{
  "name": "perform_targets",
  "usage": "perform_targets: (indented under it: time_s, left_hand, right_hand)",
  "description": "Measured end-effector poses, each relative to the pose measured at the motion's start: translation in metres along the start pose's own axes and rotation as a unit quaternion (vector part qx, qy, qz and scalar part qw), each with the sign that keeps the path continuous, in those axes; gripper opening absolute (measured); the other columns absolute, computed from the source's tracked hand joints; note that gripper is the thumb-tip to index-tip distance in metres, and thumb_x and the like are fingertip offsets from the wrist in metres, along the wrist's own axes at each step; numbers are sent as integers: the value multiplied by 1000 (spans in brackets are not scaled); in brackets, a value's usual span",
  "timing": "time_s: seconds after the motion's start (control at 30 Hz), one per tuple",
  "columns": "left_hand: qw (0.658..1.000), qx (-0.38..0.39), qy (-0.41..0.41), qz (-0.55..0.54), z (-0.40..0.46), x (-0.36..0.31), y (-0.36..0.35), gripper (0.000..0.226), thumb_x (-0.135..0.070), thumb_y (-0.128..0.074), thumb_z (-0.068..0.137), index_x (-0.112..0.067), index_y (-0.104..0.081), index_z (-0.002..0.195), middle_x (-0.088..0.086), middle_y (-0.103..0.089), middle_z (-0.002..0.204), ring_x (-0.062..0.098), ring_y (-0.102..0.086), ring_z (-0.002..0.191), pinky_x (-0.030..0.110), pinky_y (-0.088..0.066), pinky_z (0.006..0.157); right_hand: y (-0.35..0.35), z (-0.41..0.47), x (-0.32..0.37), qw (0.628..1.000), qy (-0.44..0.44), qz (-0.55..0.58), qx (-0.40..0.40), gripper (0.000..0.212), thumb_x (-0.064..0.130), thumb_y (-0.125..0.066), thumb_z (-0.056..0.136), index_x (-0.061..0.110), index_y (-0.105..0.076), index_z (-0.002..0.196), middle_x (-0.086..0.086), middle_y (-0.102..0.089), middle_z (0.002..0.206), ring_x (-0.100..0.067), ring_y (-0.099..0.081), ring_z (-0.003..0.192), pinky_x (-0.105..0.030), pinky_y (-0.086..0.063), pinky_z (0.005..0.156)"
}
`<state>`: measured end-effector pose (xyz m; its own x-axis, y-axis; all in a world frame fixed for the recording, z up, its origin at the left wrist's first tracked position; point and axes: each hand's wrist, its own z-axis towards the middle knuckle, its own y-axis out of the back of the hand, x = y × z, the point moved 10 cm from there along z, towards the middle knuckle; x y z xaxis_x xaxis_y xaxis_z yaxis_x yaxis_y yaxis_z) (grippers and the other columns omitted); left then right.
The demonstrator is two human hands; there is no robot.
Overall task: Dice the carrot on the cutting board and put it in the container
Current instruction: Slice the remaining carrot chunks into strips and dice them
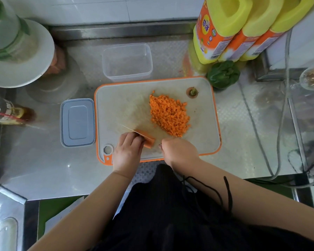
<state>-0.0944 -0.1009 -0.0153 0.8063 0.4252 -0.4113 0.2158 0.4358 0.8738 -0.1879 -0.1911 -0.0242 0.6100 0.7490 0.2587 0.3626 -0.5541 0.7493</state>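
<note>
From my remote seat the knife is hard to read: only a thin blade edge shows, its handle buried in my right hand, whose fingers curl closed around it. My left hand bends knuckles-up, fingers pinning the remaining carrot piece (a short orange stub, partly covered) at the near edge of the cutting board. The diced carrot lies heaped mid-board, right of centre. The clear container stands on the worktop just beyond the board.
</note>
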Motion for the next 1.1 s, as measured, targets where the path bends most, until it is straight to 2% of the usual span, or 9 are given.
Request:
perform_targets:
  time_s: [0.17,0.33,0.5,0.67,0.77,0.87,0.97,1.03,1.1]
  left_hand:
    - [1000,-13,-8,-15,-1,-2,-1,17,-16,-57,92,-6,-70,86,8,-65,94,27,-54,95,31,-45,71]
    - [1000,-20,-10,-9,-3,-1,-4,15,-14,-59,92,-5,-70,87,9,-66,95,30,-55,96,34,-48,74]
    - [999,-19,-23,-11,-3,-3,-2,8,-9,-63,89,-5,-70,87,10,-65,95,30,-54,95,34,-48,75]
    - [999,-17,-28,-4,-3,-1,-2,6,-2,-71,82,-6,-70,86,10,-65,92,30,-55,93,35,-50,73]
    - [999,-12,-29,-9,-2,0,0,6,-3,-70,83,-7,-68,87,9,-65,94,29,-55,93,35,-50,74]
    - [999,-7,-46,-8,-2,-3,3,3,-6,-66,87,-7,-67,89,9,-64,95,29,-55,93,39,-52,74]
    - [997,-38,-68,23,0,-14,20,12,-14,-65,91,-10,-60,101,12,-59,101,32,-56,89,42,-50,76]
    - [995,-56,-66,47,13,-20,35,20,-24,-66,91,-10,-60,104,11,-54,106,33,-54,92,42,-46,82]
    - [992,14,-79,94,33,-25,28,32,-40,-56,91,-10,-67,99,9,-59,104,32,-51,97,44,-37,96]
  right_hand:
    - [9,-1,6,999,-10,-6,46,22,-14,-42,79,6,-51,84,-3,-41,68,-23,-43,64,-34,-37,54]
    - [13,7,14,996,-10,-35,82,23,-16,-45,80,6,-45,70,-5,-41,67,-22,-43,60,-32,-33,49]
    - [11,16,19,997,-6,-28,69,21,-12,-42,86,6,-48,77,-4,-42,66,-18,-40,54,-30,-34,47]
    - [1,22,9,999,2,20,39,16,-5,-41,91,4,-53,91,-5,-47,68,-25,-52,63,-32,-35,47]
    - [3,29,0,998,-5,47,37,17,15,-44,100,7,-54,89,-2,-46,67,-23,-51,63,-30,-34,47]
    - [7,33,-1,997,3,58,52,25,27,-42,101,10,-50,84,-1,-45,67,-24,-50,66,-32,-37,54]
    - [2,31,2,998,-1,29,51,24,13,-43,99,12,-54,78,-2,-50,65,-21,-50,57,-29,-36,47]
    - [-3,29,5,999,-9,10,38,20,2,-42,94,10,-56,83,-2,-49,64,-22,-49,55,-30,-39,49]
    - [-4,26,9,1000,6,-18,9,18,0,-41,91,8,-56,96,0,-41,63,-24,-49,59,-32,-38,50]
